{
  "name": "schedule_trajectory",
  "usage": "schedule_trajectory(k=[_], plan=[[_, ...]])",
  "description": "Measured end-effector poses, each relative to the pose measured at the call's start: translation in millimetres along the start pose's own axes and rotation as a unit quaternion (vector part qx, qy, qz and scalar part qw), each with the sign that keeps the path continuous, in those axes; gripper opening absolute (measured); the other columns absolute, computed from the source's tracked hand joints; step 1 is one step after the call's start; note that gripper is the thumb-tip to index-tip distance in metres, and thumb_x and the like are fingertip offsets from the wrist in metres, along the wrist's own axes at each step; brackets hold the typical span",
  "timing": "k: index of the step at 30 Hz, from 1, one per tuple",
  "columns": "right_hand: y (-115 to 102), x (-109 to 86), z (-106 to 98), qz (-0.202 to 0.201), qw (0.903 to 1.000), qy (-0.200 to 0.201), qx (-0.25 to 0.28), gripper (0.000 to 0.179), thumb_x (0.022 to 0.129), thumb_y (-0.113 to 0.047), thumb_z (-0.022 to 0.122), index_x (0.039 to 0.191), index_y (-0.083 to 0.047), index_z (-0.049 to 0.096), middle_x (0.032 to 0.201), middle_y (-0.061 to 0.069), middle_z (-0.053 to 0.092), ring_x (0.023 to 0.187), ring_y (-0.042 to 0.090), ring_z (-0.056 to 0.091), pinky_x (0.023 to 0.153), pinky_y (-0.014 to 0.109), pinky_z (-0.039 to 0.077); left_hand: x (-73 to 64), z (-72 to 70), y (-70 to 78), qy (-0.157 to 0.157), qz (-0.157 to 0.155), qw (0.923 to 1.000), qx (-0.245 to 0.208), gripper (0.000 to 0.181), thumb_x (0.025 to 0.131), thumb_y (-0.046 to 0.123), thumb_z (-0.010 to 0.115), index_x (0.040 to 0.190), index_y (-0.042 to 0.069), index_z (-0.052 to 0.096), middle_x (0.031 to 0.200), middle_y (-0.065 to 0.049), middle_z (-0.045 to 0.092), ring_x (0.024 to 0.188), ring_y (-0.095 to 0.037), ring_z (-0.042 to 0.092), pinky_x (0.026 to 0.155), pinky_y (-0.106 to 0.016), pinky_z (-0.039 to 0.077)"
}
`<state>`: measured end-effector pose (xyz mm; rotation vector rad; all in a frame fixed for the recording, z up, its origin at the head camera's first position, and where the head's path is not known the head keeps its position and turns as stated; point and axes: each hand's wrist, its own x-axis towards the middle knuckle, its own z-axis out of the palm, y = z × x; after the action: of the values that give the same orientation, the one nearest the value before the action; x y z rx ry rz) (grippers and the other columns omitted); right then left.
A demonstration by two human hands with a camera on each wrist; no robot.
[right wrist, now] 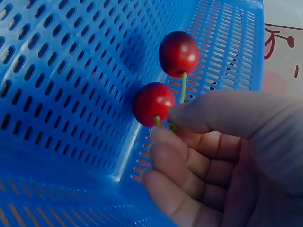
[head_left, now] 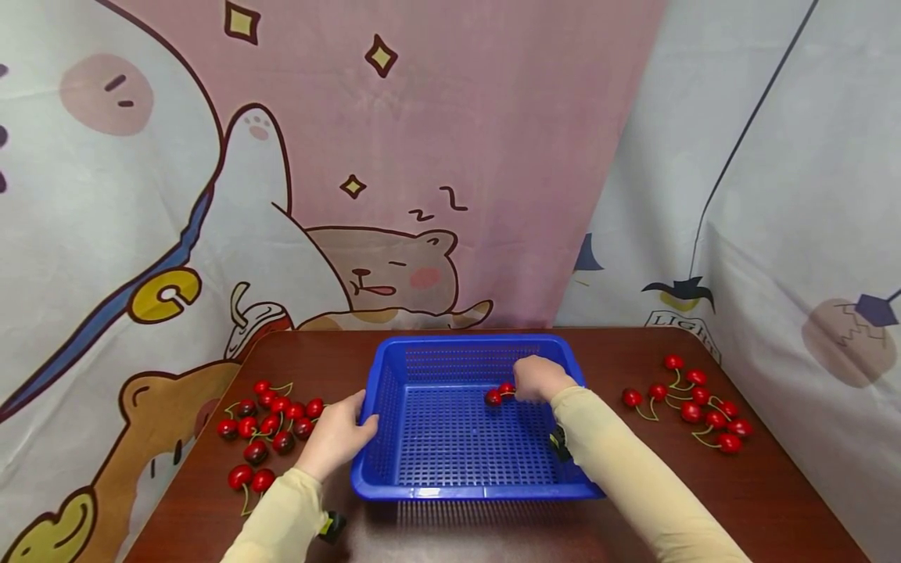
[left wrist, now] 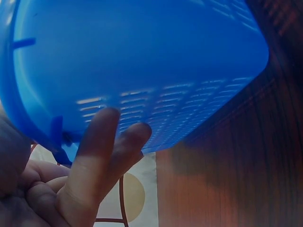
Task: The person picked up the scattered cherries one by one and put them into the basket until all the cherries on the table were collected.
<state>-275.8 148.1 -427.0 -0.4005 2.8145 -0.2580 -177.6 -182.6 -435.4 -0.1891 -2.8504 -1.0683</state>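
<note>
A blue perforated plastic basket (head_left: 479,494) stands mid-table. Inside it, toward the right, my right hand (head_left: 542,378) pinches the green stems of a pair of red cherries (right wrist: 179,54) between thumb and fingertips. Both cherries hang close over the basket's floor in the head view. My left hand (head_left: 339,435) grips the basket's left rim, thumb on the inner side. In the left wrist view, two fingers (left wrist: 97,137) lie against the outside of the slotted wall (left wrist: 142,47).
Several red cherries with stems (head_left: 279,404) lie on the brown table (head_left: 317,360) left of the basket. Another group of cherries (head_left: 693,414) lies to the right. A cartoon-printed cloth (head_left: 493,156) hangs behind the table.
</note>
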Motion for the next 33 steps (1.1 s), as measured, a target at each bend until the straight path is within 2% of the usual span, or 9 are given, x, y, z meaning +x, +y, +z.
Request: schedule_trajectory(k=[10, 14, 16, 18, 21, 24, 29, 33], plan=[[-5, -5.0, -4, -0.004, 0.9987, -0.003, -0.051, 0.025, 0.078, -0.003, 0.066, 0.06, -0.014, 0.054, 0.059, -0.002, 0.052, 0.053, 0.014, 0.046, 0.046, 0.028, 0.036, -0.3, 0.3, -0.3, -0.007, -0.01, 0.9999, -0.003, 0.054, 0.09, 0.01, 0.068, 0.135, -0.015, 0.049, 0.117, -0.028, 0.065, 0.101, -0.039, 0.068, 0.083, -0.051, 0.056], [-7, -10.5, -15, -0.011, 0.9977, 0.01, -0.066, 0.022, 0.079, -0.012, 0.071, 0.064, -0.015, 0.056, 0.063, -0.003, 0.053, 0.058, 0.016, 0.048, 0.05, 0.034, 0.041, -0.6, 0.0, -0.7, -0.006, -0.013, 0.9999, -0.006, 0.056, 0.09, 0.01, 0.068, 0.135, -0.016, 0.048, 0.118, -0.029, 0.065, 0.103, -0.039, 0.067, 0.084, -0.051, 0.055], [-7, -14.7, -25, -0.011, 0.9976, 0.019, -0.066, 0.016, 0.079, -0.018, 0.074, 0.072, -0.015, 0.061, 0.072, -0.003, 0.057, 0.065, 0.017, 0.052, 0.055, 0.039, 0.046, -0.6, 0.0, -0.5, -0.006, -0.014, 0.9999, -0.008, 0.056, 0.091, 0.01, 0.068, 0.136, -0.016, 0.047, 0.119, -0.029, 0.064, 0.104, -0.039, 0.067, 0.084, -0.051, 0.055], [-6, -20.2, -36, -0.015, 0.9979, 0.027, -0.057, 0.014, 0.079, -0.022, 0.076, 0.083, -0.014, 0.066, 0.081, -0.002, 0.062, 0.073, 0.018, 0.056, 0.061, 0.044, 0.049, -0.4, 0.0, -0.1, -0.006, -0.013, 0.9999, -0.008, 0.056, 0.091, 0.01, 0.067, 0.136, -0.016, 0.047, 0.119, -0.029, 0.064, 0.103, -0.04, 0.067, 0.084, -0.051, 0.055], [-2, -29.8, -53, -0.033, 0.9981, 0.038, -0.036, 0.025, 0.082, -0.027, 0.077, 0.102, -0.013, 0.07, 0.098, 0.0, 0.068, 0.085, 0.02, 0.062, 0.071, 0.049, 0.053, -0.5, 0.0, 0.6, -0.005, -0.012, 0.9999, -0.007, 0.055, 0.091, 0.009, 0.067, 0.135, -0.016, 0.048, 0.118, -0.03, 0.064, 0.102, -0.04, 0.067, 0.083, -0.051, 0.056], [6, -41.9, -69, -0.053, 0.9972, 0.053, -0.009, 0.034, 0.086, -0.03, 0.074, 0.113, -0.011, 0.069, 0.106, 0.004, 0.07, 0.094, 0.023, 0.065, 0.079, 0.049, 0.053, -0.8, -0.3, 0.9, -0.003, -0.013, 0.9999, -0.007, 0.054, 0.091, 0.008, 0.067, 0.135, -0.016, 0.048, 0.118, -0.029, 0.064, 0.102, -0.04, 0.067, 0.083, -0.051, 0.056], [24, -66.6, -89, -0.068, 0.993, 0.091, 0.032, 0.039, 0.088, -0.032, 0.072, 0.119, -0.009, 0.066, 0.111, 0.009, 0.07, 0.101, 0.029, 0.065, 0.083, 0.05, 0.052, -1.1, 0.6, -0.9, 0.002, -0.002, 1.0, -0.007, 0.048, 0.09, 0.008, 0.068, 0.132, -0.011, 0.054, 0.111, -0.024, 0.069, 0.094, -0.034, 0.07, 0.08, -0.048, 0.058], [43, -85.2, -96, -0.068, 0.9901, 0.105, 0.063, 0.043, 0.089, -0.031, 0.071, 0.123, -0.006, 0.064, 0.115, 0.014, 0.068, 0.105, 0.032, 0.063, 0.087, 0.053, 0.051, -0.9, 1.6, -1.7, 0.004, 0.001, 1.0, -0.009, 0.046, 0.089, 0.008, 0.068, 0.131, -0.009, 0.056, 0.108, -0.022, 0.07, 0.091, -0.031, 0.071, 0.079, -0.048, 0.058]])
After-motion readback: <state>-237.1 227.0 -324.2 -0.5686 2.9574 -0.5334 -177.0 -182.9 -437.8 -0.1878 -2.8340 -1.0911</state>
